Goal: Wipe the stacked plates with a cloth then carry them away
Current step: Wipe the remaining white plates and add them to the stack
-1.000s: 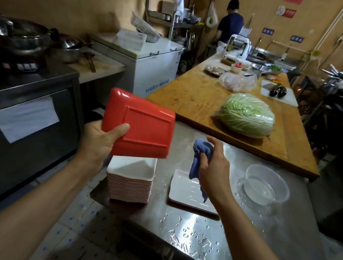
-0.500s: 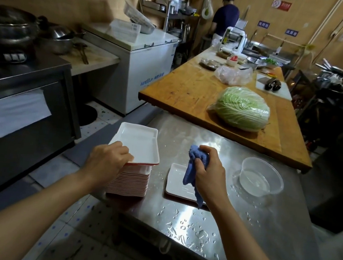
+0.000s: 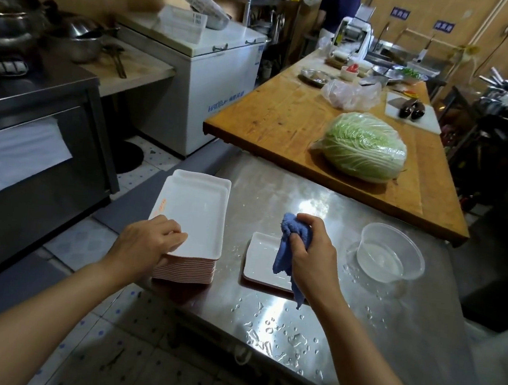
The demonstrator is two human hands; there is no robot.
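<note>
Mid-wipe: left hand [image 3: 149, 242] grips top plate [image 3: 195, 214] on stack [image 3: 187, 268]; right hand [image 3: 313, 259] clutches blue cloth [image 3: 287, 247] over single plate [image 3: 262, 263]. Carrying undone.

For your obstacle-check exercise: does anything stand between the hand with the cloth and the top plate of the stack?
Nothing visible does. The right hand holds the blue cloth beside the stack; only bare steel table lies between.
</note>
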